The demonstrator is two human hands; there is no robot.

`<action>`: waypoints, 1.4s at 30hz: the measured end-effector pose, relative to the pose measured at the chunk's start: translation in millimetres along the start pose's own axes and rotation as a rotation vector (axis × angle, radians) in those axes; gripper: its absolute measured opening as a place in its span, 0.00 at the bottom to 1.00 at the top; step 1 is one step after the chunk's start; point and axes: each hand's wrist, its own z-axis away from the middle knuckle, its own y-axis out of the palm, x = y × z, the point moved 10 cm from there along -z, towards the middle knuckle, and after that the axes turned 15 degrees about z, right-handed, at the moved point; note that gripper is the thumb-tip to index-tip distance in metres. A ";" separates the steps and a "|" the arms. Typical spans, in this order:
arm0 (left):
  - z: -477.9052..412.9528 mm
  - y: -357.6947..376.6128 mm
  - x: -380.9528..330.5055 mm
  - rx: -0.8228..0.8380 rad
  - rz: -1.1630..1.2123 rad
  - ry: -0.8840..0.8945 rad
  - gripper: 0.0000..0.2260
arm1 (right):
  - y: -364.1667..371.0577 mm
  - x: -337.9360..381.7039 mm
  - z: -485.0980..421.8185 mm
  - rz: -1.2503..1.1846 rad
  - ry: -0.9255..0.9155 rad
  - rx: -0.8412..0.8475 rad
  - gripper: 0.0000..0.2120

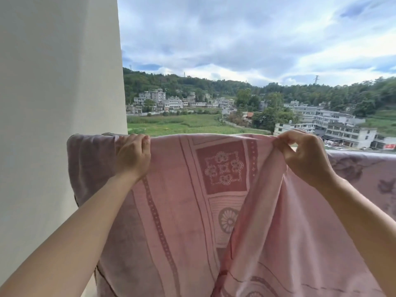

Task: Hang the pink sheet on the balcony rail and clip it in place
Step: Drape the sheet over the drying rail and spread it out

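The pink sheet (171, 211) lies draped over the covered balcony rail; left grip (133, 155) curls over its top edge, right grip (304, 156) pinches a fold. Clipping seemingly remains.

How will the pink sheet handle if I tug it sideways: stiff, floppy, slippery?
Probably floppy: the pink sheet sags in deep folds below the right hand, which pinches it. It likely bunches rather than shifts whole, since it puckers at that pinch. It may slip once released: nothing visible fastens it, and the left hand grips its top edge.
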 end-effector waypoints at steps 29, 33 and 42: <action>67.3 135.4 -199.3 0.187 -0.026 0.023 0.18 | -90.3 -147.4 43.9 0.284 -0.359 0.079 0.05; 75.1 132.7 -214.1 0.072 -0.047 -0.094 0.16 | -146.3 -230.4 57.4 0.270 -0.198 -0.019 0.10; 131.0 227.5 -387.3 0.181 0.101 0.185 0.16 | -162.6 -292.0 70.1 -0.009 -0.163 0.102 0.07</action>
